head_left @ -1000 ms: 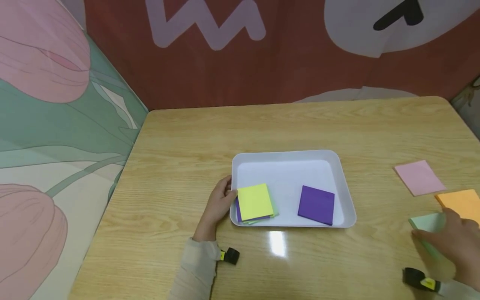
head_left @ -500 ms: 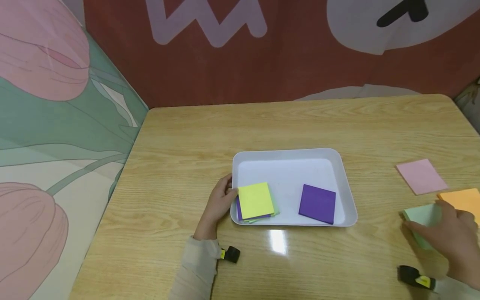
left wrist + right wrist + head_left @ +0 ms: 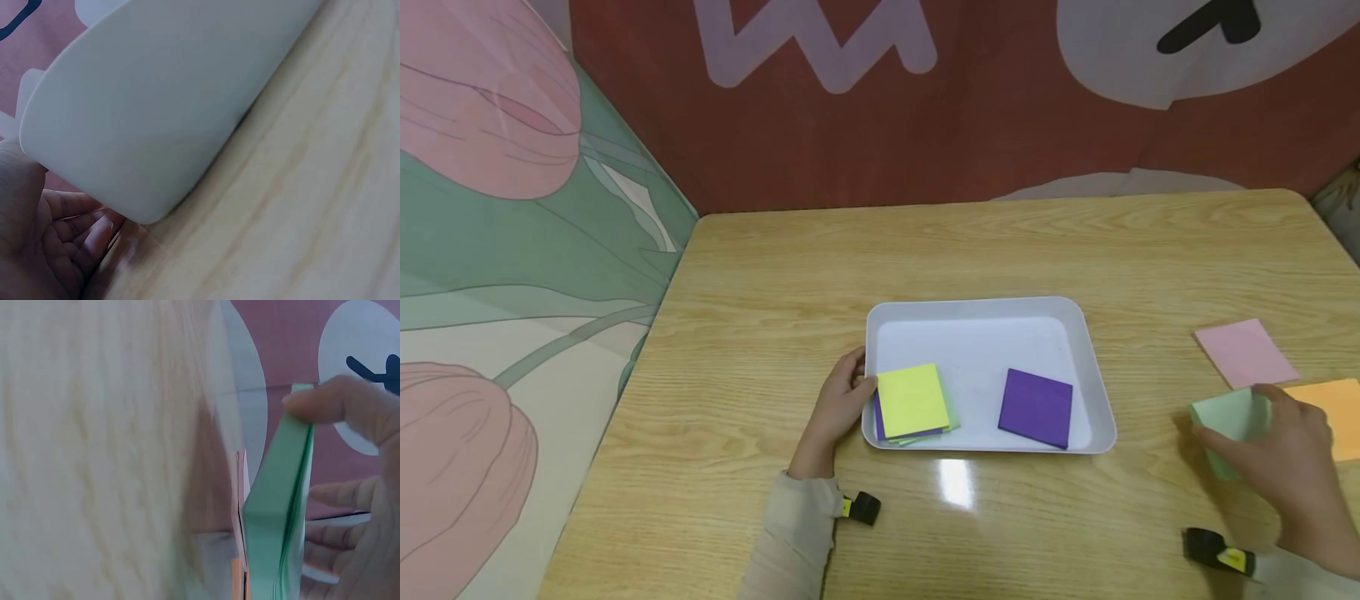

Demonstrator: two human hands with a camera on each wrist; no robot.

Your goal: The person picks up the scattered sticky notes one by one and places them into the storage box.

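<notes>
My left hand [image 3: 841, 402] grips the left wall of a white tray [image 3: 977, 312], thumb over the rim and fingers outside. The left wrist view shows the tray's outer corner [image 3: 144, 137] beside the curled fingers. Inside the tray, a yellow sticky-note pad [image 3: 913, 400] tops a small stack with purple and green edges, and a purple pad [image 3: 1036, 408] lies at the right. Over the table's right side, my right hand [image 3: 1288, 454] pinches a light green sticky-note pad [image 3: 1231, 417] by its edges. In the right wrist view this green pad [image 3: 275, 500] bends, its sheets fanning slightly.
To the right of the tray a pink pad [image 3: 1247, 353] lies on the wooden table [image 3: 760, 283]. An orange pad [image 3: 1333, 412] sits partly behind the right hand. A printed red cloth [image 3: 1000, 125] hangs behind the table's far edge.
The right hand has lifted the green pad off the table and moved it a little left, uncovering more of the orange pad. The left hand keeps its place on the tray.
</notes>
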